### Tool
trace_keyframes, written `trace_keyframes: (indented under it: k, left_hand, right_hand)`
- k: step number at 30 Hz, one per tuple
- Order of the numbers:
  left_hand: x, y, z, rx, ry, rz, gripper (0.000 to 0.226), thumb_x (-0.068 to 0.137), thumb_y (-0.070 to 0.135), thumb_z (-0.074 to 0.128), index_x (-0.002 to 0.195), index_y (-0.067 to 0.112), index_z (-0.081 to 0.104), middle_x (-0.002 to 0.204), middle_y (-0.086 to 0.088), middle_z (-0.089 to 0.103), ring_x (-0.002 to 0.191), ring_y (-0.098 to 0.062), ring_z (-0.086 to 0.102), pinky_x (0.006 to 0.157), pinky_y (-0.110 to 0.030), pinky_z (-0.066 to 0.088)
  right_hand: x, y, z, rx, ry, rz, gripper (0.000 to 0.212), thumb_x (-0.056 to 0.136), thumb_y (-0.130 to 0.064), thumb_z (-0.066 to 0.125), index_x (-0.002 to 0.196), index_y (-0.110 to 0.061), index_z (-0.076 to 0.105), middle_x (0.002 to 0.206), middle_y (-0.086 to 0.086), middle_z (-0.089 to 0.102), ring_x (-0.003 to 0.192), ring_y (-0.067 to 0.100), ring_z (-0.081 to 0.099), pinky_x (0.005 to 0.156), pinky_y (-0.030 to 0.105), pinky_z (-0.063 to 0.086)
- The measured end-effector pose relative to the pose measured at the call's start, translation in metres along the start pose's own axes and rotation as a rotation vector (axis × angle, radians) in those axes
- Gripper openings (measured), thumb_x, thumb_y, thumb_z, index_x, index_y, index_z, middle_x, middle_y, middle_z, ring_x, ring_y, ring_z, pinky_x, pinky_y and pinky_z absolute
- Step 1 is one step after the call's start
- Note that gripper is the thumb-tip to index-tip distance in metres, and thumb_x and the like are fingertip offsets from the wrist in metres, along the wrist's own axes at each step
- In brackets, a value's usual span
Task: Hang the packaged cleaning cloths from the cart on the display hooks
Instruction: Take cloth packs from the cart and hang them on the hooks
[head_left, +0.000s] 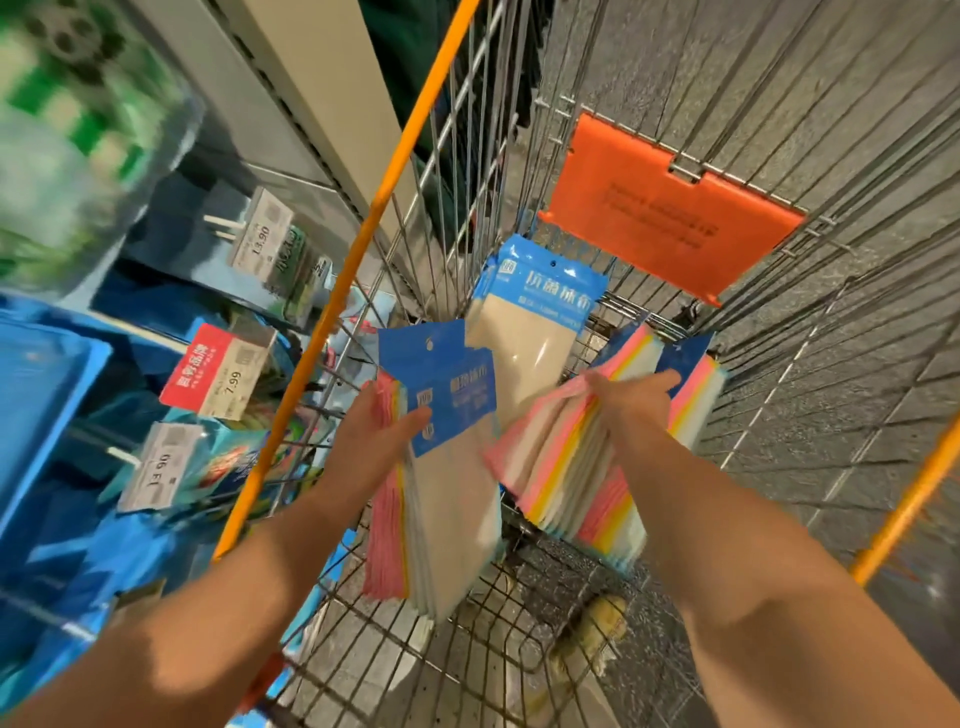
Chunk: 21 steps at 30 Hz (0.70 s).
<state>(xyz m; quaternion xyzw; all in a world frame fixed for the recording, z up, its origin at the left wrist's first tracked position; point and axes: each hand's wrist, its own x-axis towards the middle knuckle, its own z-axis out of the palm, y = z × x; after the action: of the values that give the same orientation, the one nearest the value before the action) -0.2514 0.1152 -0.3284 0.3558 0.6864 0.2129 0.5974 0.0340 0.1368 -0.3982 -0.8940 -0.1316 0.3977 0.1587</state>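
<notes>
- left hand (382, 421) fingers curled round cloth pack stack (441, 499), thumb across blue header
- right hand (631, 397) fingers gripping second fanned stack (566, 473) inside cart (467, 649)
- one more pack (535, 322) upright beyond fingers

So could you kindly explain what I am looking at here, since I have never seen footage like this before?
There is no machine here: this single picture comes from a camera worn on a person's head, looking down at their own two bare arms. Both hands reach into a wire cart with orange rails. The left hand grips a stack of packaged cloths with blue header cards, held upright. The right hand grips a second stack, fanned so its pink and yellow edges show. Another pack stands in the cart behind them, below an orange flap. At the left, blurred, are store shelves with price tags.
</notes>
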Motion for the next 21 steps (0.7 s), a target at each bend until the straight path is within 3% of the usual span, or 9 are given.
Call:
trace_keyframes:
  k: [4,6,8,11,13,15,18,21]
  left_hand:
    - [-0.002,0.002,-0.001,0.047,0.079,-0.001,0.084,0.064,0.058,0.074,0.138,0.034,0.042,0.139,0.002,0.053,0.122,-0.023,0.055,0.099,-0.051,0.047]
    - [-0.003,0.002,0.000,0.031,0.104,0.023,0.066,0.076,0.043,0.074,0.135,0.030,0.047,0.133,0.001,0.058,0.116,-0.022,0.059,0.097,-0.049,0.049]
    - [-0.008,0.003,0.002,0.004,0.110,0.044,0.057,0.081,0.032,0.073,0.133,0.028,0.050,0.127,0.001,0.061,0.110,-0.020,0.062,0.094,-0.047,0.051]
    - [-0.020,0.009,0.002,-0.015,0.124,0.046,0.069,0.068,0.043,0.074,0.131,0.032,0.051,0.126,0.004,0.062,0.110,-0.020,0.063,0.094,-0.050,0.051]
    - [-0.028,0.013,0.003,-0.042,0.142,0.082,0.064,0.068,0.042,0.072,0.128,0.031,0.054,0.120,0.005,0.066,0.105,-0.018,0.065,0.092,-0.049,0.052]
    - [-0.039,0.023,0.005,-0.033,0.188,0.129,0.054,0.069,0.042,0.071,0.120,0.035,0.058,0.114,0.007,0.068,0.101,-0.015,0.067,0.089,-0.048,0.054]
    - [-0.051,0.043,0.004,-0.020,0.224,0.197,0.049,0.065,0.050,0.073,0.111,0.037,0.059,0.113,0.004,0.068,0.102,-0.018,0.066,0.088,-0.047,0.053]
    - [-0.075,0.081,0.013,-0.087,0.210,0.263,0.035,0.081,0.051,0.063,0.098,0.021,0.057,0.093,-0.012,0.064,0.082,-0.025,0.063,0.077,-0.042,0.053]
  right_hand:
    - [0.011,-0.004,-0.009,-0.038,-0.093,0.102,0.087,0.072,-0.050,0.075,0.136,0.002,0.044,0.129,0.018,0.058,0.109,0.036,0.061,0.085,0.043,0.054]
    - [0.010,-0.001,-0.009,-0.066,-0.115,0.083,0.088,0.072,-0.054,0.072,0.134,0.003,0.046,0.128,0.020,0.058,0.109,0.037,0.061,0.088,0.046,0.054]
    - [0.004,0.004,-0.008,-0.050,-0.112,0.046,0.077,0.081,-0.045,0.069,0.133,0.006,0.046,0.124,0.021,0.059,0.107,0.038,0.061,0.085,0.042,0.053]
    - [-0.009,0.014,-0.009,-0.009,-0.103,-0.018,0.056,0.084,-0.032,0.068,0.122,0.008,0.055,0.103,0.017,0.059,0.100,0.035,0.062,0.077,0.038,0.051]
    - [-0.025,0.013,-0.016,0.031,-0.098,-0.104,0.043,0.081,-0.027,0.069,0.102,0.009,0.058,0.090,0.011,0.056,0.090,0.026,0.061,0.080,0.037,0.051]
    - [-0.039,0.005,-0.027,0.106,-0.095,-0.200,0.028,0.076,-0.026,0.072,0.083,-0.007,0.052,0.080,0.005,0.057,0.078,0.021,0.057,0.075,0.034,0.051]
    - [-0.072,-0.021,-0.063,0.091,-0.081,-0.384,0.029,0.076,-0.022,0.072,0.090,-0.012,0.049,0.074,-0.002,0.052,0.073,0.020,0.052,0.065,0.027,0.037]
    - [-0.113,-0.044,-0.109,0.083,-0.105,-0.569,0.034,0.071,-0.024,0.074,0.098,-0.011,0.057,0.083,0.000,0.063,0.070,0.014,0.060,0.063,0.026,0.049]
